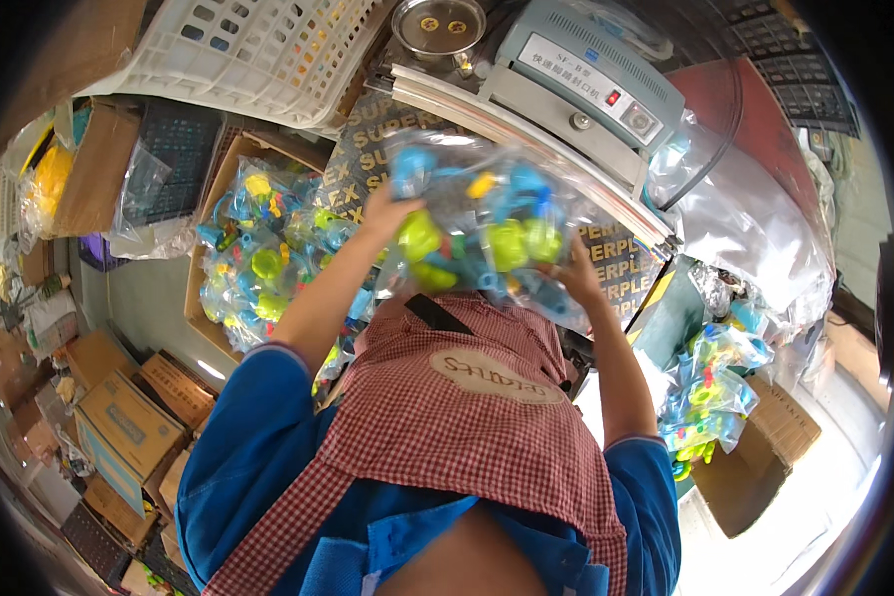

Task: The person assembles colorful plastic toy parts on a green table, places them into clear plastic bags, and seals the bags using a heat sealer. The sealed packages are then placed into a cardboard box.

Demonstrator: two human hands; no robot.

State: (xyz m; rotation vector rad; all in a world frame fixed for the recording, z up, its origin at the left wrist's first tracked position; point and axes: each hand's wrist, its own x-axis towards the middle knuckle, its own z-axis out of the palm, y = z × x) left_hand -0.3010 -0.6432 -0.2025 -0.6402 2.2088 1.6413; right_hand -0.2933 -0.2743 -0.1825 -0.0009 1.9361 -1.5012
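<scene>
Between my two hands is a clear plastic bag [458, 212] of blue, lime-green and yellow plastic toy parts, slightly blurred. My left hand [389, 212] grips its left side near the top. At the lower right side, my right hand [577, 276] holds the bag, its fingers partly hidden by the plastic. The bag hangs in front of my checked apron [462, 417], over a board with repeated printed lettering [618, 261]. Just beyond it stands a grey-blue foot-pedal bag sealer [588, 71] with a long pale sealing bar [521, 138] along its front.
On the left, a cardboard box [207, 201] holds several filled bags [257, 268]. A white plastic crate [268, 67] is at the upper left, beside a round metal tin [438, 26]. Clear plastic sheeting [752, 208], more filled bags [715, 380] and an open carton [760, 462] lie at right.
</scene>
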